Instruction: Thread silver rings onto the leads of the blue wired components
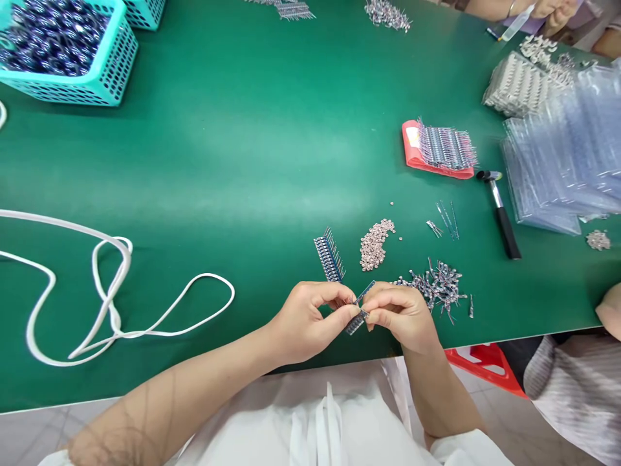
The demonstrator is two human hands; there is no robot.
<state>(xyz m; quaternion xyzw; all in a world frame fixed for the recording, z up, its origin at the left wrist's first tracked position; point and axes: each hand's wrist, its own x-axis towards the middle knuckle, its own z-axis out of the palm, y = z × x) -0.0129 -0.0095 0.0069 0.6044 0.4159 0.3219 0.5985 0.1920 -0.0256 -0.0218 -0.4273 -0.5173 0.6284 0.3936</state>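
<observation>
Near the table's front edge, my left hand (315,317) and my right hand (400,310) meet, fingers and thumbs pinched together. Between them is a short dark-blue strip of small parts (357,322), gripped from both sides; my fingertips cover its middle. Just beyond my left fingers lies a longer blue strip with a row of thin wire pins (330,255). A heap of small pale round beads (374,246) sits past my right fingers. Right of that hand is a loose pile of small dark parts with wire ends (439,285).
A white cord (116,323) loops across the left side. Teal baskets (104,77) stand at the back left. On the right are a red band with pin strips (412,152), a hammer (504,226) and stacked clear plastic trays (548,175). Another person's hands (553,10) show top right.
</observation>
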